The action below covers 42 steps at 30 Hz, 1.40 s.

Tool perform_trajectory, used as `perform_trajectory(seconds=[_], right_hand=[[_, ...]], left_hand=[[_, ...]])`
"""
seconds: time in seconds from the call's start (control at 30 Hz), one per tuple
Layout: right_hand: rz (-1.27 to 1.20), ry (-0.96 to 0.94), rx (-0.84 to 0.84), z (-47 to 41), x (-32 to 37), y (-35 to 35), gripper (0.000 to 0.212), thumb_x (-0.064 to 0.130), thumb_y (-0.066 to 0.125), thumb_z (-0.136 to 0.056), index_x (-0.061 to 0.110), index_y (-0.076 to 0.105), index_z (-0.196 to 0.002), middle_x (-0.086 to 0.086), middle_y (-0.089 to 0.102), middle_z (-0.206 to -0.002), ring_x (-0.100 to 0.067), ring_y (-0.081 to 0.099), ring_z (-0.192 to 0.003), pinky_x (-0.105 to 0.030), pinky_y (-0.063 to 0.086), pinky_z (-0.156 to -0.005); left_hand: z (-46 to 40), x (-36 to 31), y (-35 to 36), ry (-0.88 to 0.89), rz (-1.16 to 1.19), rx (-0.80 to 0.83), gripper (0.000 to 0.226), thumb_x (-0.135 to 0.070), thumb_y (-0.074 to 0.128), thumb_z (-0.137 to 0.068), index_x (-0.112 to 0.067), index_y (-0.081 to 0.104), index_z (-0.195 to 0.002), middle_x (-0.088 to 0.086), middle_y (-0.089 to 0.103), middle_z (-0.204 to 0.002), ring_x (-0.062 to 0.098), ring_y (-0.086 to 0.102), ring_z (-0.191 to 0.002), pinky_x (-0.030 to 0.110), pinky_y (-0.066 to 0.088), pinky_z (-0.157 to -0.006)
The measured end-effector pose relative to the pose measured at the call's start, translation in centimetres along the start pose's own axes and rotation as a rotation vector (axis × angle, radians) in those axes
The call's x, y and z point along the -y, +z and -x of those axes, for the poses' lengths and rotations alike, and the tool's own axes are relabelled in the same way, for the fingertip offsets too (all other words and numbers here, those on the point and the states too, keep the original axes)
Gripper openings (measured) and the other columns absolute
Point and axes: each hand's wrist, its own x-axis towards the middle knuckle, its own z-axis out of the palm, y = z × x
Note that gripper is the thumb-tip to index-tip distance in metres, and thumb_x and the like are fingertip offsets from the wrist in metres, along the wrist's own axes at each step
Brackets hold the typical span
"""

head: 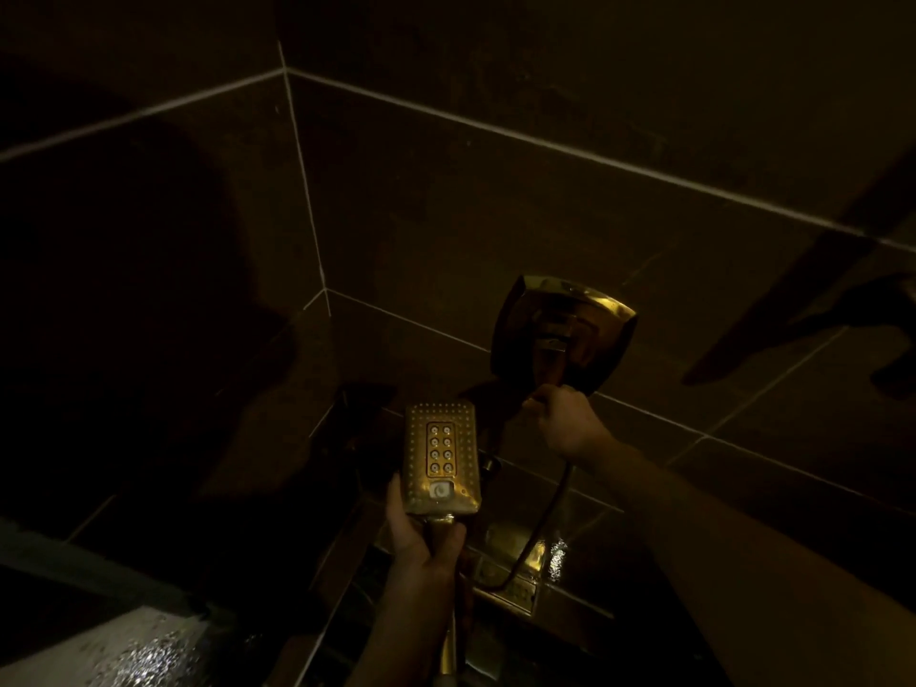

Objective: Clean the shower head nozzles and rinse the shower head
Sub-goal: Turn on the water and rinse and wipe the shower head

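- Far left, down in the corner, a pale wet ledge (pixel 143 652) can be made out, glittering with droplets. Nothing is being done with it; it's just where splash seems to have landed.
- Next over, the shower head (pixel 442 458) is held up face-on to the camera, nozzle plate tilted toward the viewer. That angle is probably chosen so the rows of small nozzles and the block of bigger ones in the middle can be checked in the dim light.
- It's gripped by the left hand (pixel 426 542), fingers wrapped round the handle just below the head. Holding that close to the head likely keeps it from twisting on the hose.
- No water can be seen coming out of the nozzles, so the rinse looks not yet started.
- The hose (pixel 543 523) is seen looping down from behind the right wrist to a shiny fitting low on the wall. Enough slack is left for the head to be turned freely.
- Further right, the right hand (pixel 560 419) is closed round the lower end of the lever on the square wall control plate (pixel 565 334). Best guess: water is about to be turned on or adjusted.
- All around, dark wall tiles (pixel 495 200) with pale grout lines are seen, too dim for much detail.
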Motion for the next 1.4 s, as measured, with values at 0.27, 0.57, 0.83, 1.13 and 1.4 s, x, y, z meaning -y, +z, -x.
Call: perform_trajectory(seconds=[0.27,0.57,0.83,1.13,1.4], right_hand=[[0.021,0.016,0.034,0.4,0.9,-0.6,0.021,0.013,0.049,-0.099,0.010,0.062,-0.115,-0.006,0.058,-0.108,-0.009,0.057,-0.076,-0.017,0.042,-0.053],[0.103,0.125,-0.002,2.6,1.5,0.3,0.025,0.017,0.048,-0.101,0.005,0.062,-0.119,-0.017,0.062,-0.117,-0.027,0.062,-0.096,-0.035,0.051,-0.076],[0.121,0.034,0.188,7.0,3.4,2.7,0.024,0.022,0.053,-0.096,0.003,0.068,-0.099,-0.015,0.068,-0.098,-0.028,0.067,-0.084,-0.040,0.055,-0.070],[0.123,0.048,0.246,7.7,4.8,3.8,0.026,0.026,0.055,-0.094,0.005,0.062,-0.108,-0.014,0.066,-0.106,-0.030,0.066,-0.090,-0.040,0.057,-0.072],[0.095,-0.075,0.273,8.6,5.8,5.6,0.029,0.018,0.058,-0.092,0.007,0.060,-0.119,-0.013,0.064,-0.120,-0.028,0.062,-0.107,-0.026,0.047,-0.076]], left_hand=[[-0.4,0.5,0.3,-0.001,0.008,0.049,0.090,-0.001,0.056,-0.098,-0.046,0.003,-0.156,-0.010,0.038,-0.141,0.001,0.049,-0.111,0.031,0.043,-0.084],[-2.2,2.3,-0.1,-0.015,-0.040,0.038,0.091,0.003,0.055,-0.098,-0.046,0.004,-0.155,-0.013,0.048,-0.130,0.001,0.056,-0.106,0.026,0.048,-0.078],[-2.4,5.8,0.1,-0.044,-0.132,-0.023,0.094,0.006,0.060,-0.094,-0.052,0.009,-0.147,-0.009,0.057,-0.129,0.014,0.070,-0.104,0.021,0.054,-0.073],[-2.6,7.4,0.1,-0.036,-0.129,0.017,0.089,0.011,0.058,-0.094,-0.040,0.013,-0.150,-0.022,0.050,-0.126,-0.020,0.062,-0.094,0.006,0.050,-0.070],[-3.0,6.5,-0.5,-0.132,-0.181,0.038,0.091,-0.004,0.057,-0.099,-0.048,0.001,-0.154,0.010,0.066,-0.125,0.006,0.072,-0.076,0.020,0.053,-0.055]])
